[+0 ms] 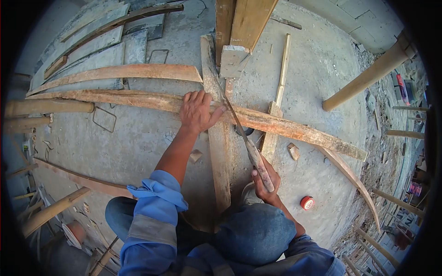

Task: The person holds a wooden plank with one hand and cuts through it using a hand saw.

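My left hand (pixel 198 110) presses down on a long rough board (pixel 285 126) that lies crosswise, its thumb stretched right toward the blade. My right hand (pixel 268 178) is closed around the worn handle of a handsaw (pixel 257 158). The saw's narrow blade runs up and left across the board, just right of my left thumb. Beneath the board, a lengthwise plank (pixel 218 156) and a shorter piece of wood (pixel 270 143) lie on the concrete floor.
Another board (pixel 124 71) lies behind at the left. A wooden post (pixel 248 23) stands at the top centre, a round pole (pixel 368 73) at the right. A red tape measure (pixel 307 203) and a wood offcut (pixel 293 151) lie at the right. A curved strip (pixel 352 177) extends lower right.
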Available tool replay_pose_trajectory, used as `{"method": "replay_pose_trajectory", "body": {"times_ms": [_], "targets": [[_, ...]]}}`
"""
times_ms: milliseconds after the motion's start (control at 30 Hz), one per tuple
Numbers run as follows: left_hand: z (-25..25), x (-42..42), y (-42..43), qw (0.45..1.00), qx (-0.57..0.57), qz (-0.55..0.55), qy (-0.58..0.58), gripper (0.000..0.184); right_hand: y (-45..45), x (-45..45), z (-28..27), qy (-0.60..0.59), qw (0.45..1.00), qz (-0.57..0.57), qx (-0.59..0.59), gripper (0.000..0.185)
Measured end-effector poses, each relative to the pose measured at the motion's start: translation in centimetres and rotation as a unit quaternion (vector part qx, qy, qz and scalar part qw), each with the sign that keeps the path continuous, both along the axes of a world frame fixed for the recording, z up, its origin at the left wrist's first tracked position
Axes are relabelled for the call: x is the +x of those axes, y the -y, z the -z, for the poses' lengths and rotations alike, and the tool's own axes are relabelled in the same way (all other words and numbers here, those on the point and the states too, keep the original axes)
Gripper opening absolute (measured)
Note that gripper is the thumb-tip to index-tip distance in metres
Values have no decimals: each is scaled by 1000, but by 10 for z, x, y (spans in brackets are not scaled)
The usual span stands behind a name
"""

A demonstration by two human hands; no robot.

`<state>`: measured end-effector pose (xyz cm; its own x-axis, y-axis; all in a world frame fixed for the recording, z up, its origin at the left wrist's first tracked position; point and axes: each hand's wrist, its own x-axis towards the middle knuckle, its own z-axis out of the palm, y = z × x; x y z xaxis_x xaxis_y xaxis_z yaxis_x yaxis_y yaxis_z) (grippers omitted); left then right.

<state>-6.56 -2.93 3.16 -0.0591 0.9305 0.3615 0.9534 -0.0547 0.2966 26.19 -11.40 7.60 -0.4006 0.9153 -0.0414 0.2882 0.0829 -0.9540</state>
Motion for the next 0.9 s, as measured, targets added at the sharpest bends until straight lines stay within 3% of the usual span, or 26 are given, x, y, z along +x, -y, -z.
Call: {"method": "replay_pose_trajectory", "body": {"times_ms": [100,200,333,500,800,900], "targets": [[0,3,-5,1000,-5,-8,2,48,2,-8,6,38,996,-24,83,58],[2,1,-6,1000,-24,-5,2,47,-8,-22,10,12,1000,-7,20,58],[-1,-1,-4,1000,-16,-7,0,46,-20,-42,12,-6,999,-6,44,58],[0,-1,-5,999,-34,-3,-2,47,11,7,8,-9,1000,-18,16,56],[-1,0,-6,1000,-22,1,-5,51,-51,-71,10,-36,997,3,63,53],[0,0,-7,1000,-1,7,-11,50,-30,-39,15,-39,996,-5,82,55]]}}
